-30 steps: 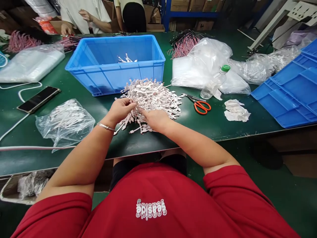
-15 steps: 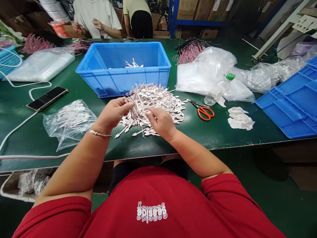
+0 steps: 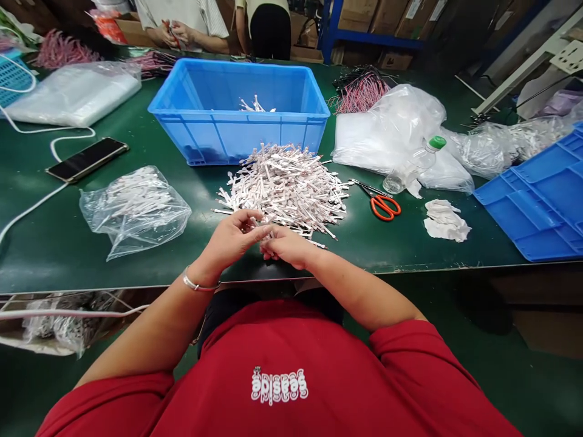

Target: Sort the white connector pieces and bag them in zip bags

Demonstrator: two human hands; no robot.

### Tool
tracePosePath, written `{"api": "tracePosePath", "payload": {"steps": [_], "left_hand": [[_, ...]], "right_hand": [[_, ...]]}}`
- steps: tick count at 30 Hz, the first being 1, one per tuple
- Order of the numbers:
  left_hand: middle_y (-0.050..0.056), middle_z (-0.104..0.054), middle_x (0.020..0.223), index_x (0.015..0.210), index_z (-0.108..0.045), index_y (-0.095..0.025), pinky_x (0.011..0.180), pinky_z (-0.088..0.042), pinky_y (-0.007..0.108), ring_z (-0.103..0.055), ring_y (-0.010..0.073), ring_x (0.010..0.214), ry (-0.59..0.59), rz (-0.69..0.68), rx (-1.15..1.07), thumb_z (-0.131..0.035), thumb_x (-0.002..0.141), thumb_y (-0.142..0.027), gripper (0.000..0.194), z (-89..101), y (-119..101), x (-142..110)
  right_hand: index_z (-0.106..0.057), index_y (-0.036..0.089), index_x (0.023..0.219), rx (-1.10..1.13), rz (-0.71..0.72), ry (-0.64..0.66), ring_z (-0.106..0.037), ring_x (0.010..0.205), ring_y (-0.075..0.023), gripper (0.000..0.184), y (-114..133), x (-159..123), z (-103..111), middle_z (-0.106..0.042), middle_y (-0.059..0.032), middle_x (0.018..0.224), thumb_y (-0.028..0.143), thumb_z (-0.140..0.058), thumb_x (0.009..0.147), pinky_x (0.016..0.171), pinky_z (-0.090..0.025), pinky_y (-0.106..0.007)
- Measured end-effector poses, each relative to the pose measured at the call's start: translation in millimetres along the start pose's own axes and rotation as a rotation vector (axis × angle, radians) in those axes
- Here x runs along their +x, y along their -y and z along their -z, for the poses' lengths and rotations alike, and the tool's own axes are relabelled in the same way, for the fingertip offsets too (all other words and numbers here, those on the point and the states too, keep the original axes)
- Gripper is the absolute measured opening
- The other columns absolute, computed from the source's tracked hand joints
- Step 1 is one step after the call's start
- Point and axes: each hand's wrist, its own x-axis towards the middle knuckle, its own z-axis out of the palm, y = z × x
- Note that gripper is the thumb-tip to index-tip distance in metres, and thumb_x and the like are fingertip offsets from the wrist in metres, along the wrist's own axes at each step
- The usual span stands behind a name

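Note:
A heap of short white cable pieces (image 3: 291, 188) with small connector ends lies on the green table (image 3: 364, 249). At its near edge my left hand (image 3: 237, 237) is closed around a small bunch of these white cables, its thumb reaching over to the right. My right hand (image 3: 286, 246) meets it there, fingers curled and pressed together on the same bunch. Most of the bunch is hidden by the fingers. Left of the hands, a clear plastic bag (image 3: 136, 209) holds more of the white cables.
Behind the heap stands a blue bin (image 3: 241, 130) with some white cables inside. Orange-handled scissors (image 3: 385, 206), a bottle (image 3: 414, 164), crumpled tissue (image 3: 446, 220) and plastic bags (image 3: 387, 127) lie rightward; a phone (image 3: 88, 159) lies left. Another person's hands (image 3: 177, 33) work across the table.
Both hands have drawn back from the heap toward the table's near edge and come together, the cable bunch between them. The view has shifted slightly.

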Motion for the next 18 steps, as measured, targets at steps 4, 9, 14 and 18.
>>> {"api": "tracePosePath", "payload": {"steps": [4,9,14,18], "left_hand": [[0.005,-0.061,0.083,0.089,-0.069,-0.016,0.065,-0.043,0.027,-0.055,0.0154,0.075,-0.036,-0.168,0.116,-0.065,0.074,-0.040,0.028,5.7,-2,3],[0.003,-0.060,0.077,0.074,-0.060,-0.017,0.071,-0.042,0.028,-0.054,0.0152,0.075,0.043,-0.311,0.151,-0.060,0.076,-0.030,0.013,3.7,-9,3],[-0.001,-0.055,0.070,0.073,-0.054,-0.018,0.066,-0.043,0.025,-0.051,0.0118,0.066,-0.257,-0.217,-0.187,-0.063,0.076,-0.029,0.014,7.0,-8,6],[-0.003,-0.054,0.066,0.075,-0.058,-0.019,0.058,-0.041,0.023,-0.049,0.0095,0.057,-0.402,-0.153,-0.293,-0.068,0.074,-0.032,0.016,21.4,-11,-3]], "right_hand": [[-0.051,0.017,0.073,-0.041,-0.049,0.058,-0.051,0.049,-0.0072,0.011,0,0,0,-0.055,0.0040,0.059,0.006,-0.050,0.070,0.041,-0.034,-0.016],[-0.051,0.014,0.066,0.141,-0.066,0.154,-0.050,0.046,-0.0060,0.012,3,-4,-1,-0.055,0.0027,0.056,0.004,-0.049,0.072,0.041,-0.034,-0.016],[-0.060,0.013,0.088,0.383,-0.095,0.265,-0.055,0.051,-0.0080,0.015,-4,-10,-1,-0.059,0.0019,0.061,0.010,-0.059,0.073,0.043,-0.036,-0.016],[-0.061,0.013,0.090,0.598,-0.033,0.087,-0.063,0.064,-0.0094,0.016,-10,-12,-2,-0.063,-0.0003,0.071,0.016,-0.066,0.075,0.054,-0.045,-0.017]]}}
